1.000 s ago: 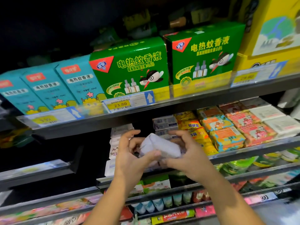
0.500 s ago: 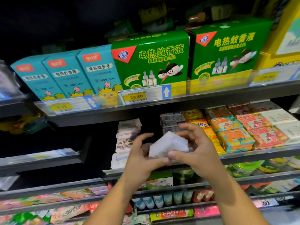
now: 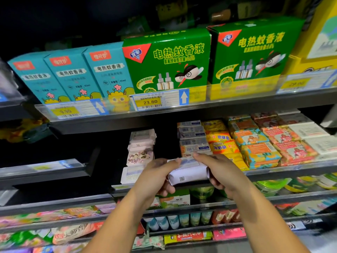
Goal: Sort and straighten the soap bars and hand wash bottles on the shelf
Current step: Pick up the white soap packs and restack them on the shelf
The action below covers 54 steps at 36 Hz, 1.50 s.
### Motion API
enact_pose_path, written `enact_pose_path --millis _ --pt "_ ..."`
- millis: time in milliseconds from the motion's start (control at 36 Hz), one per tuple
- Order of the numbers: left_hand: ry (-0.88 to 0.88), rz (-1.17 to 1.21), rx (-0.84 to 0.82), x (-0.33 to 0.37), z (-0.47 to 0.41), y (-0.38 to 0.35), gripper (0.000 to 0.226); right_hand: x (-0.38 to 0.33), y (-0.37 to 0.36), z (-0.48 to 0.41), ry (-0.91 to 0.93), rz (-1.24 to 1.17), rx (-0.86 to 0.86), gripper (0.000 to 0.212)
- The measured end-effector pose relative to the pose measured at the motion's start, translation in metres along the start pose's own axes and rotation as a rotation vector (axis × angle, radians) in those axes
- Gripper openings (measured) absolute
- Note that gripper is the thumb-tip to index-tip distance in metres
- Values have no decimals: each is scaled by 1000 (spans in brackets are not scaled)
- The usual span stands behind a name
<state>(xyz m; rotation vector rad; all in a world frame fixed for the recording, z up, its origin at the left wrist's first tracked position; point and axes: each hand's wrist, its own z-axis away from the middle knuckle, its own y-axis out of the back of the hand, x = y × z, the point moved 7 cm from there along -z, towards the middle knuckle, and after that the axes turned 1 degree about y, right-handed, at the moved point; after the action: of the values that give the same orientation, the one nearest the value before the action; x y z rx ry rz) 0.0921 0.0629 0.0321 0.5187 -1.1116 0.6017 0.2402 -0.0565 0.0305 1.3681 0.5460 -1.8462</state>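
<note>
The soap bar (image 3: 188, 172), wrapped in white paper with a small code on its near face, is at the centre of the frame. It is held in the air, lying lengthwise, just in front of the shelf (image 3: 284, 169) rail. It looks like a stiff, fairly light block. The thin wrap is probably slick and could tear at its folded ends, so the safest hold is likely the two short ends, squeezed only gently.

The left hand (image 3: 156, 177) has its grip pinching the bar's left end, thumb on top and fingers curled beneath. The right hand (image 3: 221, 172) closes its grip on the right end, fingers laid over the top edge. Both forearms rise from the bottom of the frame and converge on the bar.

Behind it is a dark gap, with a pale stack (image 3: 141, 148) to its left and boxed soaps (image 3: 191, 137) to its right.
</note>
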Motion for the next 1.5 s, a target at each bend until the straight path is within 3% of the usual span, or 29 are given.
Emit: enact_pose_path --millis 83,250,389,528,639,667,750,917,1083,1167,1222,1278,1361,1444,1500 --pt "7 30 -2 1 -1 1 40 -1 -2 0 15 20 -4 58" --pt "-123 1 -44 18 2 3 24 -22 -7 3 192 -17 -39 21" --pt "-189 151 -45 26 2 5 34 -33 -16 3 285 -16 -110 32" --pt "-363 124 23 34 -1 13 27 -38 -29 3 363 -1 -183 10" --pt "-534 -69 61 46 2 21 33 -41 -33 0 486 32 -39 7" --pt "-568 -142 77 49 3 23 37 -40 -34 -1 494 -8 -29 16" --pt "-660 -404 106 56 2 30 55 -36 -40 -6 460 -172 -90 35" --pt "-772 -1099 155 55 -3 27 88 -28 -48 -16 428 -67 -158 48" --pt "-635 -1104 123 44 -14 40 87 -28 -54 -26 429 54 -168 42" --pt "-592 -1085 161 41 -18 60 82 -33 -45 -35 437 272 -87 31" --pt "-570 -1089 201 36 -23 77 84 -35 -33 -45 512 676 54 41" --pt "-524 -1097 210 28 -31 94 89 -30 -27 -57 557 911 103 61" --pt "-436 -1171 195 20 -46 111 98 -13 -27 -72 515 1093 71 80" --pt "-371 -1223 149 12 -59 119 105 0 -30 -78 413 1215 28 74" --pt "-331 -1233 115 6 -63 119 98 -1 -30 -79 403 1228 27 72"
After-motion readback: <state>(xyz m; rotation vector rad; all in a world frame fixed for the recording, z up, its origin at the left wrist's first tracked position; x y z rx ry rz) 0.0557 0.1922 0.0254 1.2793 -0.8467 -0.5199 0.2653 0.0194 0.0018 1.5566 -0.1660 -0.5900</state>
